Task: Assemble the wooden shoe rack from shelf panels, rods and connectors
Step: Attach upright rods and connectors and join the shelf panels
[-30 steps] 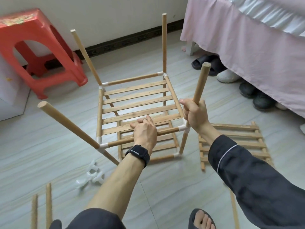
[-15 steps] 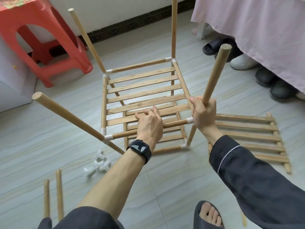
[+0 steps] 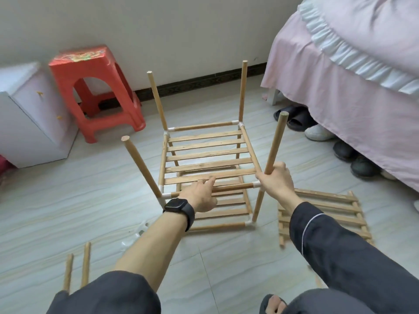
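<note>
The shoe rack (image 3: pixel 208 168) stands on the floor (image 3: pixel 68 200) in the middle of the room, and the person is right on top of it. The right hand (image 3: pixel 275 180) is clenched round the near-right upright rod (image 3: pixel 275 143), just above the white corner connector (image 3: pixel 256 184), the same spot it gripped a second ago. The left hand (image 3: pixel 200 196), smartwatch (image 3: pixel 179 206) on the wrist, lies over the front rail (image 3: pixel 229 189). Its fingers were curled tight on that rail before and now stretch forward toward the nearest slat of the upper shelf panel (image 3: pixel 208 152); whether they wrap the rail cannot be told from here. What has changed most is the view: the head has lifted and drawn back, so all four uprights now show end to end, bare at the top. That suggests the near-right rod is seated and the person is steadying the frame and checking it for square. Two tiers look joined, so the next level should need connectors on those four rod ends. The parts wait close by: a spare shelf panel (image 3: pixel 324 211) flat on the floor just right of the rack, two loose rods (image 3: pixel 77 268) to its near left, and some blurred white loose connectors (image 3: pixel 140 230) just beside its near-left foot. The risk, by the look of it, is a rod working loose if the frame gets twisted.
</note>
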`<state>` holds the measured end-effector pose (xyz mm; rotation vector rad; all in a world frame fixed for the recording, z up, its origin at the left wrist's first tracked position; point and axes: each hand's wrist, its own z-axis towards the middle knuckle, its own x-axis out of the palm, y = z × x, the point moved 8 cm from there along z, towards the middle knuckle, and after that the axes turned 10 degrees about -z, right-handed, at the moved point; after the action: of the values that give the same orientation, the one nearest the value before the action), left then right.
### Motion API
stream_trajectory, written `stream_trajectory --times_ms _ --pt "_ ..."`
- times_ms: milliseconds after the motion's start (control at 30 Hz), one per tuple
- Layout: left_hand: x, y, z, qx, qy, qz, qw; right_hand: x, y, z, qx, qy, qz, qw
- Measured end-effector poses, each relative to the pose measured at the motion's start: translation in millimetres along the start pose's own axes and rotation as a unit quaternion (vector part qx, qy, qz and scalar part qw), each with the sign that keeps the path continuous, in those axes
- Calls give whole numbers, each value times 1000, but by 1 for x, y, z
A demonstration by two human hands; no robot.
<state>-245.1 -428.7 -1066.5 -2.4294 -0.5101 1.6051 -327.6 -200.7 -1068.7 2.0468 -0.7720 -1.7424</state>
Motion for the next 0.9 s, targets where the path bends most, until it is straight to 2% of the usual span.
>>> stream_trajectory --times_ms 100,233,300,367,433,633,767,900 --pt "-27 17 -24 -15 8 -13 1000 -6 -3 -28 32 67 -140 987" --pt "-58 50 -58 -52 11 -2 999 5 45 -71 -91 241 -252 933" --pt "-70 68 -74 -66 8 13 998 10 83 -96 -155 286 -295 898" --pt "-78 86 -91 -75 6 15 997 15 126 -118 -233 275 -361 860" --pt "-85 107 -108 -92 4 4 996 24 168 -135 -294 235 -399 836" --pt "-82 196 -161 -166 -17 -28 986 91 246 -183 -384 224 -360 820" --pt "-49 264 -196 -217 -13 -82 973 157 249 -208 -408 263 -371 792" --pt "8 321 -217 -253 11 -150 956 227 223 -225 -401 325 -382 766"
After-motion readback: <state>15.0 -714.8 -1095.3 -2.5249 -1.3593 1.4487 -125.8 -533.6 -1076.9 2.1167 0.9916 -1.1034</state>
